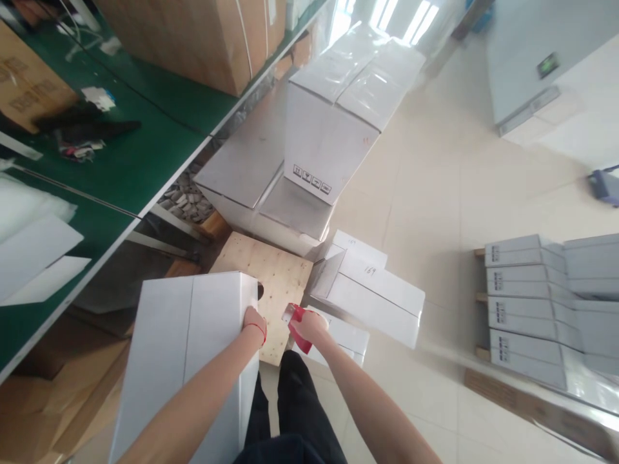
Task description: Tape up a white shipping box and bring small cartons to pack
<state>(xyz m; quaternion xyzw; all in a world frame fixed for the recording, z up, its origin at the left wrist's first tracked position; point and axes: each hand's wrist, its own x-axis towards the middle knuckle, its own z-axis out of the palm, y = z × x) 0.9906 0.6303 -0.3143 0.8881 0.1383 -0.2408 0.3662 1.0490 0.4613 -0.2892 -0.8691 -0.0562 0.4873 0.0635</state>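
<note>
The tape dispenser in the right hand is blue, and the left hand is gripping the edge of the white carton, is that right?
Not quite: the head view shows the tape dispenser in the right hand is red, not blue. The left hand does grip the white carton edge.

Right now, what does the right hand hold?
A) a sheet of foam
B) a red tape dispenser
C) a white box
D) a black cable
B: the right hand grips a red tape dispenser above the wooden board, while the left hand rests on the edge of the white box.
</note>
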